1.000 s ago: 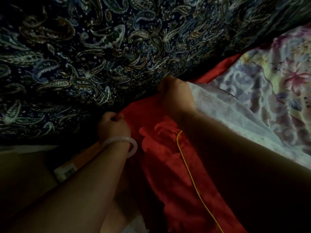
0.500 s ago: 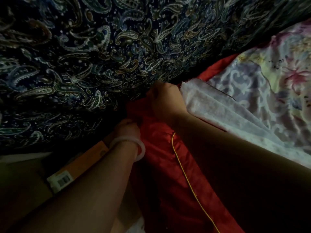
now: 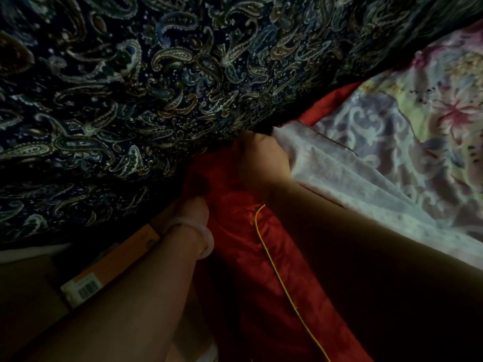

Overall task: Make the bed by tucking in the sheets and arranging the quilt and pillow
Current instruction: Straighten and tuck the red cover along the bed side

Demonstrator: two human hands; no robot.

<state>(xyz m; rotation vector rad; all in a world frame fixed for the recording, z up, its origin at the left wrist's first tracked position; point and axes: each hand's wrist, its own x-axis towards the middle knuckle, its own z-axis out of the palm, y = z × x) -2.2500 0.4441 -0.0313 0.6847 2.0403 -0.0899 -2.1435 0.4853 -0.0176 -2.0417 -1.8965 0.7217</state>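
A dark paisley sheet [image 3: 162,82] covers the mattress across the top and left. Below its edge hangs red cloth [image 3: 245,262] with a yellow line of piping. My right hand [image 3: 261,160] is curled at the sheet's lower edge, gripping the red cloth where it goes under. My left hand [image 3: 193,207], with a pale bangle on the wrist, is pushed in beneath the mattress edge; its fingers are hidden in the red cloth. A pale floral quilt [image 3: 397,142] with a white underside lies to the right.
An orange box with a barcode label [image 3: 109,270] lies on the floor at the lower left, under the bed's edge. The scene is very dark below the bed.
Both hands have pushed further in under the paisley sheet's edge, the left moving right and down. The bunched red cloth has gone in with them.
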